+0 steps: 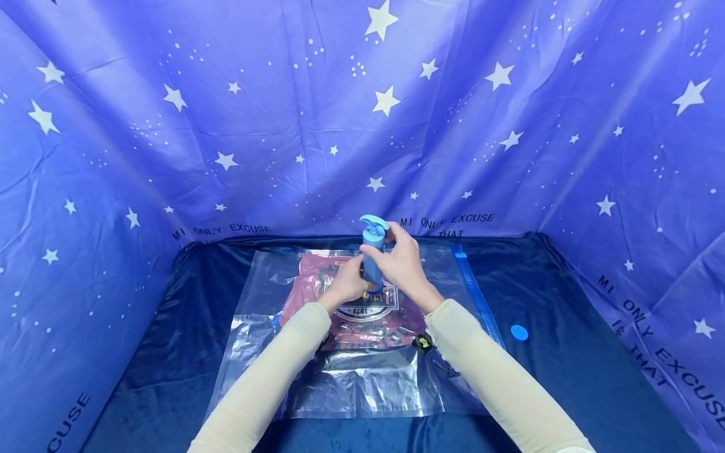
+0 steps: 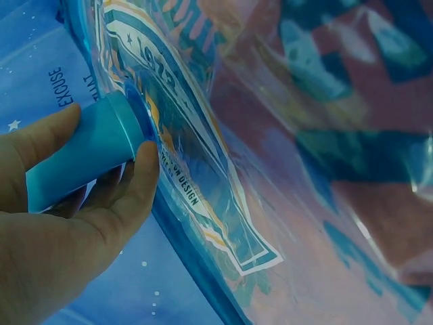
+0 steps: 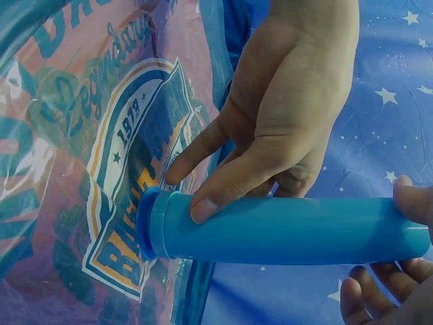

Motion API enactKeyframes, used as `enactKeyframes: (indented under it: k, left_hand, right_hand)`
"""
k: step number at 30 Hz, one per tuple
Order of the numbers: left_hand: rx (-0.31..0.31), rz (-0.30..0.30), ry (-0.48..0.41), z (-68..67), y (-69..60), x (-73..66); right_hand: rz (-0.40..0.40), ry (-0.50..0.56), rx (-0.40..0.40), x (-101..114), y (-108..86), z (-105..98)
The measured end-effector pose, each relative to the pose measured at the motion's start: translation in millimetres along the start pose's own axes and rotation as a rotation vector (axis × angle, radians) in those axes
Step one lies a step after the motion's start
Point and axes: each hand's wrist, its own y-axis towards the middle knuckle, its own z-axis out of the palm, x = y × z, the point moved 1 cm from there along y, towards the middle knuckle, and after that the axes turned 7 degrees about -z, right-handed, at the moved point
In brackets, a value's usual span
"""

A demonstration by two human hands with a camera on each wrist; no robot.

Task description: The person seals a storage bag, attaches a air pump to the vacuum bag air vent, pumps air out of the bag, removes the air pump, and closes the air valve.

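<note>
A blue hand pump (image 1: 372, 251) with a curved handle stands upright on a clear plastic storage bag (image 1: 266, 277). Inside the bag lies a folded pink garment (image 1: 303, 289) with a dark printed badge. Thumb and fingers of my left hand (image 1: 347, 283) grip the pump low down, by its flared base, as the right wrist view confirms. Higher up, near the handle, my right hand (image 1: 403, 261) holds the barrel. The pump's foot meets the bag over the badge; whatever lies under the foot is hidden.
A blue zip strip (image 1: 481, 296) runs along the bag's right edge, with a slider (image 1: 460, 253) at its far end. On the dark blue cloth (image 1: 566, 377) to the right lies a round blue cap (image 1: 519, 332). A star-printed curtain (image 1: 317, 126) surrounds the surface.
</note>
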Motion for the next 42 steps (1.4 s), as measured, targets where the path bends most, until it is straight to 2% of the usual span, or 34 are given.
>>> enactKeyframes:
  k: [9, 16, 25, 30, 42]
  left_hand:
    - [0.009, -0.007, -0.013, 0.9, 0.5, 3.6]
    - [-0.003, -0.027, -0.023, -1.7, -0.2, 6.5]
    - [0.005, -0.024, -0.011, -1.6, -1.9, 4.3]
    - [-0.024, -0.022, -0.003, -3.1, -0.1, 2.3]
    - [-0.012, -0.061, 0.009, -3.7, -0.4, 4.9]
  right_hand:
    - [-0.02, -0.012, 0.04, -3.7, -0.9, -0.4]
    - [-0.013, -0.028, 0.041, -0.2, -1.1, 3.5]
    - [0.019, -0.024, -0.034, 4.2, -5.2, 8.4]
    - [0.008, -0.016, -0.057, 4.4, -2.9, 8.0]
    - [0.005, 0.009, 0.017, 5.5, -5.2, 4.7]
